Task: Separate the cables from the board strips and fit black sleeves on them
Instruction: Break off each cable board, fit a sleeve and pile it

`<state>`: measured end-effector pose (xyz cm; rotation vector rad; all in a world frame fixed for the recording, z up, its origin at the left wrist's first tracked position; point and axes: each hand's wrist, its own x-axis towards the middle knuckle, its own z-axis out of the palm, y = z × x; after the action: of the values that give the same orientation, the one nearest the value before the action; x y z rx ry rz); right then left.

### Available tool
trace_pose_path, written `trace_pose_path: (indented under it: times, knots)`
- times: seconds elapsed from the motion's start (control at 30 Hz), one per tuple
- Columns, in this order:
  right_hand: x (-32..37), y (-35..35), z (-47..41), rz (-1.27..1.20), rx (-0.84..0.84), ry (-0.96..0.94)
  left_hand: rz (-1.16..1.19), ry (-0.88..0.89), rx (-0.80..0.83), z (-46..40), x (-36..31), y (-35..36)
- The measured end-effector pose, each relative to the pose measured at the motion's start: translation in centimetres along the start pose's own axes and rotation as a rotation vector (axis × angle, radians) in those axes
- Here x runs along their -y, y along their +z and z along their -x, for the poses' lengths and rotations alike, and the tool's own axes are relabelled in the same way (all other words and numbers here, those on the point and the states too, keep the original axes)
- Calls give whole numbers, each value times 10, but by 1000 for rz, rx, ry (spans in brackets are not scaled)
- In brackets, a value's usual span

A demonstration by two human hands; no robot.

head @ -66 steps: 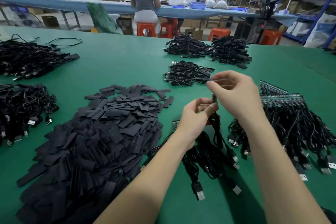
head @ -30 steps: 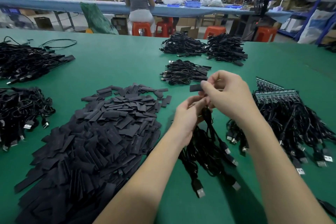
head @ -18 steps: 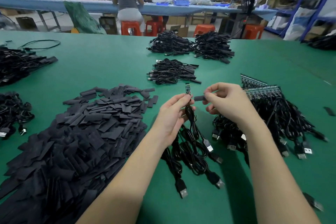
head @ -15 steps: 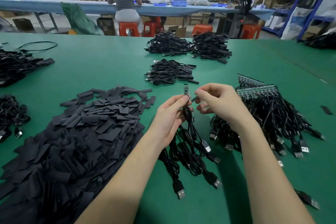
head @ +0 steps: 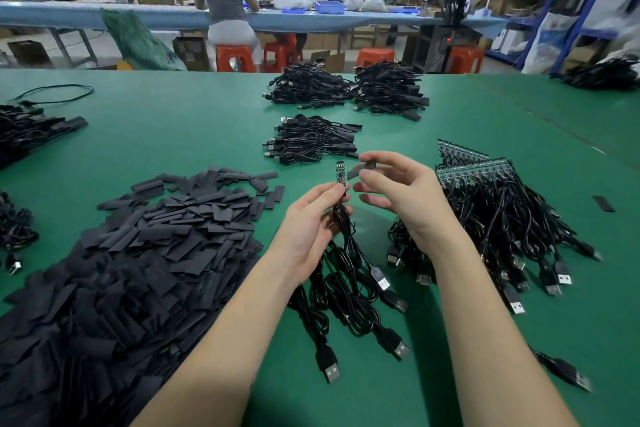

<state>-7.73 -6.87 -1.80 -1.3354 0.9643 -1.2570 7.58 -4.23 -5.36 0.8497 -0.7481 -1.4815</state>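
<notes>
Sleeve (head: 362, 168) now lifted, board (head: 340, 176) upright

sleeve pile (head: 114, 288) cut off at left edge, board strips' (head: 474, 168) markings unreadable

No text, label, brand or number can be read on anything in view.

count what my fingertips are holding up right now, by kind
green board: 1
black sleeve: 1
total: 2
</notes>
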Motion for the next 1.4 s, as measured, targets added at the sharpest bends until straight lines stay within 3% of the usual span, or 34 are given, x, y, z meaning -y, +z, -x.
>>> trace_pose_path:
  times: [0.27, 0.7, 1.1, 1.4]
  knots:
    - [-3, 7, 1, -244, 31, 32, 32, 15, 53, 3, -1, 1]
    - [-8, 7, 2, -307, 155, 21, 95, 17, 108, 3, -2, 0]
    - [-5, 6, 1, -490, -5, -33, 85, 9, 134, 7, -5, 1]
    - [-2, 4, 3, -404, 0, -69, 66, 13, 162, 9, -5, 1]
